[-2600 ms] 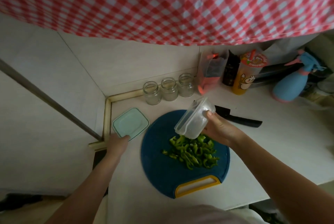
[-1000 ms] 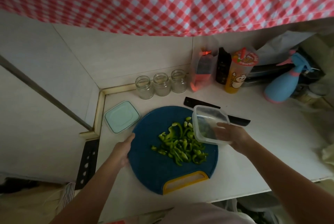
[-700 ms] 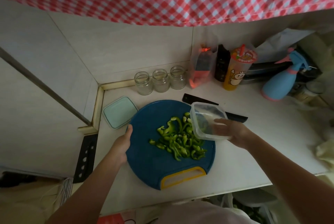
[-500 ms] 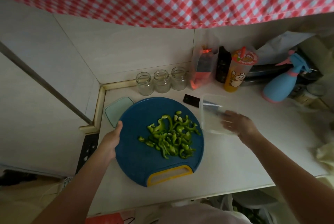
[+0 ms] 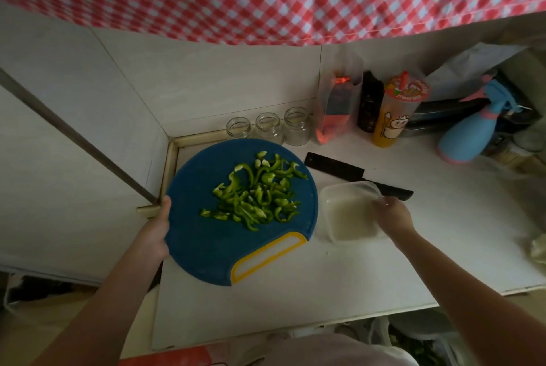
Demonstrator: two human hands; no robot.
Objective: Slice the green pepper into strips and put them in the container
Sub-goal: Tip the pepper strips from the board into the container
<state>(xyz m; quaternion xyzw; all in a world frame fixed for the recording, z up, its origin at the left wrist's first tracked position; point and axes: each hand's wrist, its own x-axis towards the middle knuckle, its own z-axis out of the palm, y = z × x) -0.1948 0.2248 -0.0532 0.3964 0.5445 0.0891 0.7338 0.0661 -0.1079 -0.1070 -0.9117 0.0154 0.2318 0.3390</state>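
Head view: the left hand [image 5: 155, 232] grips the left rim of the round blue cutting board [image 5: 204, 250], thumb laid over the top face and the other fingers hidden beneath. The green pepper strips [image 5: 255, 194] lie heaped on the board's middle. Just beside the board's right edge the clear plastic container [image 5: 345, 218] sits on the white counter [image 5: 325, 292]. The right hand [image 5: 391, 215] holds its far right rim, fingers curled close on it. A black knife [image 5: 335, 165] lies behind the container.

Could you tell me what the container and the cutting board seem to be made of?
The container: likely clear plastic, slightly cloudy; the counter shows through its walls. The cutting board: probably matte blue plastic with a yellow handle rim; no wood grain shows.
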